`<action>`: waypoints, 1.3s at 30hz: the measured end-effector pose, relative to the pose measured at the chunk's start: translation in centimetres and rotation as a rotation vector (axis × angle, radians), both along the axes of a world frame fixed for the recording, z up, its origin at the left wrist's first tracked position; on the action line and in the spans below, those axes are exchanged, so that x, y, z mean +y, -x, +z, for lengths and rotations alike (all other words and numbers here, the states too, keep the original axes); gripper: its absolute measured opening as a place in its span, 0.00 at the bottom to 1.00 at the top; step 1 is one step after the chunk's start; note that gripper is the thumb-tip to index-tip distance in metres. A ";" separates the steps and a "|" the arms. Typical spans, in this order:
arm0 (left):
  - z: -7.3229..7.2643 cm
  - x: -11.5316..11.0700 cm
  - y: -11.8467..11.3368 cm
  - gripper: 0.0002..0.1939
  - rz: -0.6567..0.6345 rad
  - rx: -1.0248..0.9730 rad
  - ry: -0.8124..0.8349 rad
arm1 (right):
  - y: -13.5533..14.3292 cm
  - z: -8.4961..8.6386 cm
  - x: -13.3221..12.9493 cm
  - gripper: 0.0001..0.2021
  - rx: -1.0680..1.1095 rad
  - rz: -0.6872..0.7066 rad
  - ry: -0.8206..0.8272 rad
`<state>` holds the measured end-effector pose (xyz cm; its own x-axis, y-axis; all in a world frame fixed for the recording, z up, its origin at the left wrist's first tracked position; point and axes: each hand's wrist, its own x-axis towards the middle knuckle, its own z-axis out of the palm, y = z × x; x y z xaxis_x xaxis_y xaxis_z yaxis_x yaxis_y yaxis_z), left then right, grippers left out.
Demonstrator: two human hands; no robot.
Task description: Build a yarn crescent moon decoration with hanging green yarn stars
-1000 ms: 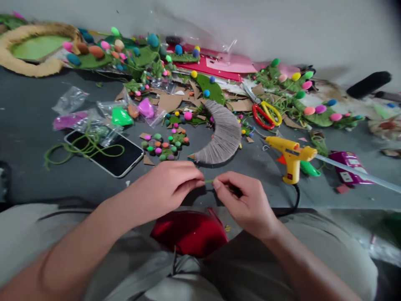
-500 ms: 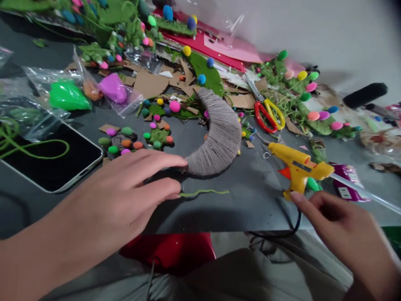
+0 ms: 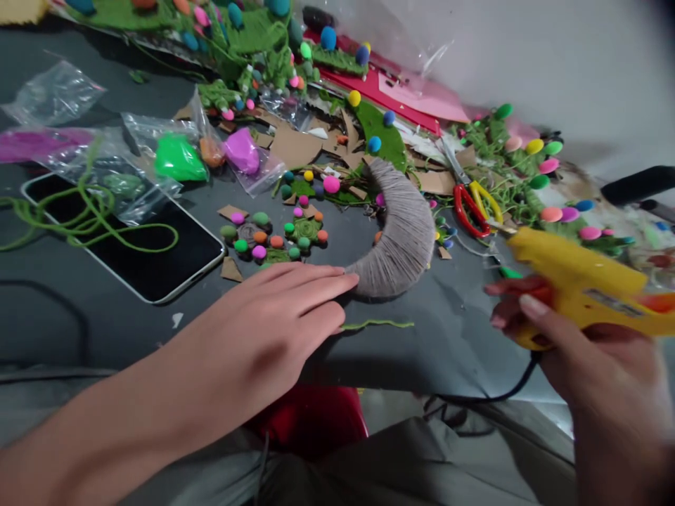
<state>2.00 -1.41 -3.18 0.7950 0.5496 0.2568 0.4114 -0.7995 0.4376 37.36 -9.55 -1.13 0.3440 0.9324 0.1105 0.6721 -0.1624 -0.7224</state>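
A grey yarn-wrapped crescent (image 3: 405,235) lies on the dark table. My left hand (image 3: 287,309) is stretched out flat, its fingertips resting on the crescent's lower end. From beneath its thumb a short piece of green yarn (image 3: 377,323) runs to the right, its other end hidden. My right hand (image 3: 585,351) is wrapped round a yellow hot glue gun (image 3: 574,270), partly blurred. The gun sits above the table with its nozzle pointing left, toward the scissors.
Red-and-yellow-handled scissors (image 3: 472,207) lie behind the gun's nozzle. On the left, loose green yarn (image 3: 126,239) crosses a phone (image 3: 174,267). Bags of coloured clay (image 3: 179,158), cardboard scraps (image 3: 295,144) and small coloured balls (image 3: 258,251) spread across the table. A black cord (image 3: 506,392) hangs over the front edge.
My right hand has picked the glue gun up off the table and raised it closer. My left hand stays at the crescent's end. The whole view has shifted leftward.
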 end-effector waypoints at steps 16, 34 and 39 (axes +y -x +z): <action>-0.4 0.4 0.2 0.13 0.010 0.016 -0.001 | 2.7 -1.1 1.4 0.16 -0.192 0.421 0.266; -0.2 0.3 0.3 0.11 0.017 0.036 -0.018 | 4.1 -0.5 1.1 0.21 -0.523 0.516 0.088; -0.2 0.4 0.4 0.12 0.010 0.041 -0.024 | 4.3 -0.3 1.0 0.22 -0.550 0.551 0.046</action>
<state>1.64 -1.03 -3.38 0.7995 0.5517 0.2375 0.4366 -0.8053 0.4011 33.02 -8.55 -1.47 -0.2629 0.9608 0.0877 0.9243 0.2769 -0.2626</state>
